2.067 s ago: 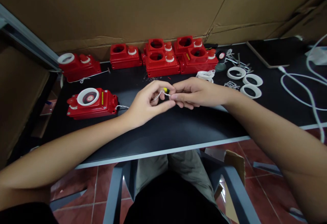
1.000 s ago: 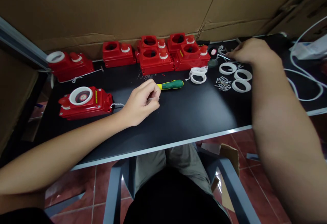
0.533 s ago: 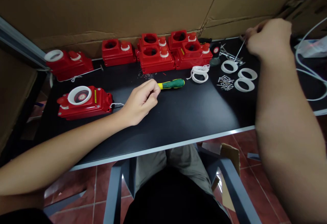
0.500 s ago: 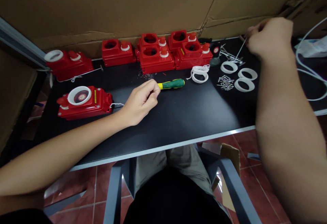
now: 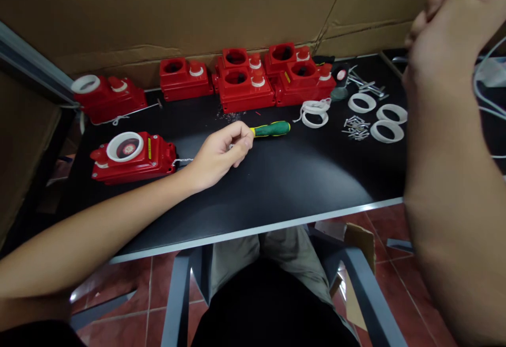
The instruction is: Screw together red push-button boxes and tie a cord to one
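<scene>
My left hand (image 5: 223, 154) rests over the middle of the black table with its fingers curled closed. A small pale glint shows between finger and thumb, too small to name. Just beyond the fingertips lies a screwdriver (image 5: 272, 128) with a green and yellow handle, its front end hidden by the hand. White string (image 5: 184, 160) runs from the nearest red housing (image 5: 158, 157), which has a white ring and a round label, to behind my left wrist. Raised at the upper right is my right hand (image 5: 454, 25), its back toward me, fingers bent and largely hidden; any contents are out of sight.
Several red housings (image 5: 247, 96) line the cardboard wall (image 5: 197, 9). On the right lie white rings (image 5: 387, 131), small screws (image 5: 356, 128), long metal pins (image 5: 367, 84) and a white cable (image 5: 484, 91). A ring wrapped with string (image 5: 315, 114) sits near the screwdriver.
My right hand has moved up, right and closer, away from the metal pins; the thin rod seen at its fingers is no longer visible there. My left hand's fingers have shifted slightly.
</scene>
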### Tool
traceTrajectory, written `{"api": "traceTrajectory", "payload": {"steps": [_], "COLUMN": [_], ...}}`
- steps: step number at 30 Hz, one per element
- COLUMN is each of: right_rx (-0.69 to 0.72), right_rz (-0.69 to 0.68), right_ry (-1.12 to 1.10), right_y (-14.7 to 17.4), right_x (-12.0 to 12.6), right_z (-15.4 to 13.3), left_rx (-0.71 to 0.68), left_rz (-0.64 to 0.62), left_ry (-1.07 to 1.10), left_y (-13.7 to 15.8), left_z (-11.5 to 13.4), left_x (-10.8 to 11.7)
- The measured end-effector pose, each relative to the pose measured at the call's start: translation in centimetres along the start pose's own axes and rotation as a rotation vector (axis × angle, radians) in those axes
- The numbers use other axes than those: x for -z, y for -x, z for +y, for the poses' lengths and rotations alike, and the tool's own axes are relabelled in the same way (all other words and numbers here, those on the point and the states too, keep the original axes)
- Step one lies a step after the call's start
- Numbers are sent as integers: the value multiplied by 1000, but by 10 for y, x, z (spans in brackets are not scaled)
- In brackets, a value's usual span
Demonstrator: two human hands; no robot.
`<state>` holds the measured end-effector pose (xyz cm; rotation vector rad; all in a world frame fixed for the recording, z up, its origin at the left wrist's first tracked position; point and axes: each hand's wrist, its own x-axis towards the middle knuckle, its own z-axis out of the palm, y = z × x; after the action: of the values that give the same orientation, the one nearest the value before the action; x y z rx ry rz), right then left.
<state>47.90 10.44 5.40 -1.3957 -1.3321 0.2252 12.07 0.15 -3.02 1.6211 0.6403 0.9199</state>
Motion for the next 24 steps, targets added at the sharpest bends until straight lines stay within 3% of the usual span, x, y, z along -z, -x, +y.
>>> {"api": "traceTrajectory", "payload": {"steps": [3,4,5,6,11,13,18,24], "right_rx": [0,-4,-8,4,-176,-235,-176,-217], "right_rz": [28,-75,-298,-376,-903,-1036,-1019,-987], "right_ry": [-193,-379,-529,-581,-636,-648,-573,-598], "right_y": [34,48,61,75,125,133,134,135], "right_x": [-15,-19,-23,-26,-44,-48,-45,-43], "right_z": [-30,-38,-45,-51,-58,-55,-54,-62], "left_rx": [45,54,62,70,125,133,143,121], "left_rz": [53,77,102,129,203,199,207,189], "left_ry": [79,99,118,134,192,208,226,231], "left_y": [-3,-4,-5,-5,-6,-6,-5,-5], "left_z": [1,1,0,0,-2,-1,1,2], "left_x": [0,0,0,0,0,1,0,0]}}
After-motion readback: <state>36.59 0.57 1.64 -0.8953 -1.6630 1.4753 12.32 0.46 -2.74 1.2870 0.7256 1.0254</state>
